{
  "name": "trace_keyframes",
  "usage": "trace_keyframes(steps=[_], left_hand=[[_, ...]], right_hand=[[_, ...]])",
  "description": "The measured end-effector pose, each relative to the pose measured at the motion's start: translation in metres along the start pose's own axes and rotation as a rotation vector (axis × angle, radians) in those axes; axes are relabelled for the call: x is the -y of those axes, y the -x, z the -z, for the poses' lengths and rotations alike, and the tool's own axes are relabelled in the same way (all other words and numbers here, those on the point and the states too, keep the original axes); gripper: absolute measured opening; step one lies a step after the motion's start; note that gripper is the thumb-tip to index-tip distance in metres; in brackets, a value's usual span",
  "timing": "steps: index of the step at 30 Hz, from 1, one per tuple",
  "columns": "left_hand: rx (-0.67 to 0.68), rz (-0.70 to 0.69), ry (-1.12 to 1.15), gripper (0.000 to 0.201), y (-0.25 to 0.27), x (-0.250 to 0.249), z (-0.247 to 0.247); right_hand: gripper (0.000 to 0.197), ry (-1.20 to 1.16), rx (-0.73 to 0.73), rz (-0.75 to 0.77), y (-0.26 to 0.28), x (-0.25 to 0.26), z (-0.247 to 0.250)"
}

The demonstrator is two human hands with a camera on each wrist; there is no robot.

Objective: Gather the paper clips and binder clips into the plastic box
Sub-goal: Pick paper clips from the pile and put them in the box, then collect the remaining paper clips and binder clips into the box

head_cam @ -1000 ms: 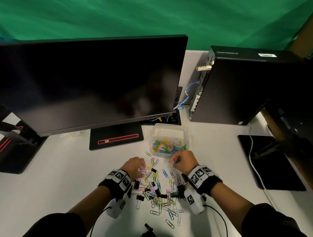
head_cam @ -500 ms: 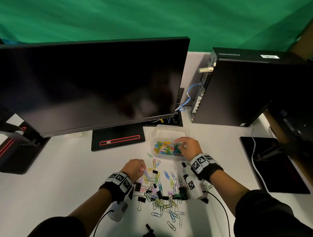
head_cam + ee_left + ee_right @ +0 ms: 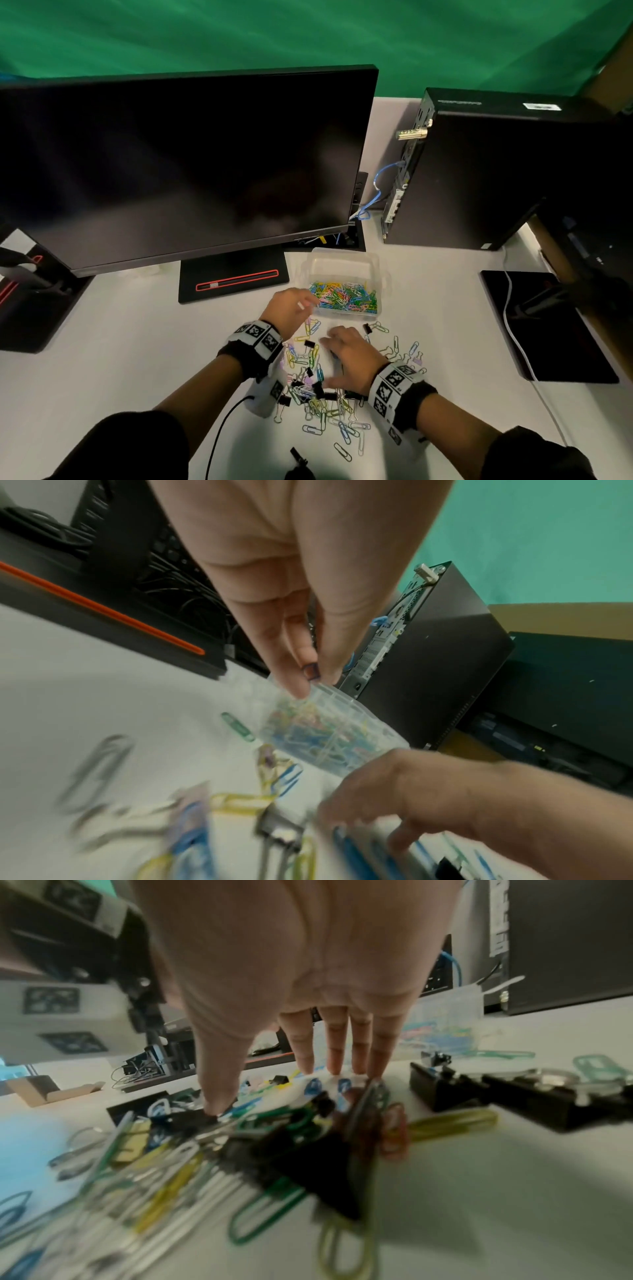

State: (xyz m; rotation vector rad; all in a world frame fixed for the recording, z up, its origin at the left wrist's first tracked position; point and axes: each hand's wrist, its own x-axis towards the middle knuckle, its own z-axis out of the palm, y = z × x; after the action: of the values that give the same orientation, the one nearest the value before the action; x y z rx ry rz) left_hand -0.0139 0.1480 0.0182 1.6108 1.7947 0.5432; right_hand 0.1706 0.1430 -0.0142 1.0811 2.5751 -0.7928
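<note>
A clear plastic box [image 3: 343,254] stands in front of the monitor, holding several coloured paper clips [image 3: 346,296]. My left hand [image 3: 306,306] hovers at the box's near left corner. In the left wrist view it [image 3: 311,681] pinches a small purple paper clip [image 3: 311,672] above the box [image 3: 346,696]. A loose pile of paper clips and black binder clips [image 3: 310,383] is spread on the white table nearer to me. My right hand [image 3: 334,359] is over the pile, with straight fingers [image 3: 337,1053] and thumb touching the clips. It holds nothing.
A large dark monitor [image 3: 178,164] and its stand base [image 3: 236,277] are behind the box. A black computer tower [image 3: 496,171] is at the back right. A black pad [image 3: 548,325] with a white cable lies at right. A black stand [image 3: 30,308] is at left.
My right hand came back from the box and is down on the pile. My left hand rose from the pile to the box's left corner with a clip.
</note>
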Motion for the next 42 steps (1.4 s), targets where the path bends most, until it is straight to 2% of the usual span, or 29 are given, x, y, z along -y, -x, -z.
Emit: trace_keyframes(steps=[4,6,11,13,16,21,24,27,32,35,38,42], left_hand=[[0.018,-0.005,0.078,0.024,-0.018,-0.02,-0.003],[0.008,-0.005,0.119,0.025,-0.024,-0.026,-0.007],[0.09,-0.037,0.152,0.036,-0.026,-0.028,-0.018],[0.122,-0.098,0.122,0.039,-0.019,-0.027,-0.019],[0.178,-0.199,0.047,0.033,0.002,-0.025,-0.018],[0.406,-0.23,-0.154,0.029,0.034,-0.011,-0.024],[0.477,-0.185,-0.231,0.036,0.045,-0.007,-0.032],[0.494,-0.164,-0.244,0.042,0.054,-0.012,-0.047],[0.497,-0.178,-0.301,0.046,0.062,-0.017,-0.079],[0.474,-0.176,-0.309,0.041,0.06,-0.017,-0.087],[0.448,-0.169,-0.292,0.03,0.057,-0.018,-0.09],[0.397,-0.151,-0.227,0.023,0.056,-0.017,-0.088]], right_hand=[[0.048,-0.103,-0.03,0.092,0.004,0.0,-0.005],[0.035,-0.205,-0.097,0.08,0.006,-0.003,-0.004],[0.035,-0.265,-0.218,0.037,0.018,-0.022,-0.002],[0.031,-0.279,-0.227,0.039,0.027,-0.028,-0.003],[0.025,-0.299,-0.29,-0.014,0.042,-0.04,-0.006],[0.047,-0.305,-0.409,-0.311,0.067,-0.082,-0.003],[0.041,-0.298,-0.414,-0.378,0.081,-0.101,0.006],[0.038,-0.326,-0.319,-0.361,0.093,-0.104,0.015],[0.032,-0.394,-0.251,-0.243,0.097,-0.085,0.004],[0.046,-0.378,-0.22,-0.151,0.088,-0.07,-0.01],[0.062,-0.416,-0.19,-0.136,0.077,-0.058,-0.02],[0.067,-0.386,-0.172,-0.113,0.068,-0.05,-0.025]])
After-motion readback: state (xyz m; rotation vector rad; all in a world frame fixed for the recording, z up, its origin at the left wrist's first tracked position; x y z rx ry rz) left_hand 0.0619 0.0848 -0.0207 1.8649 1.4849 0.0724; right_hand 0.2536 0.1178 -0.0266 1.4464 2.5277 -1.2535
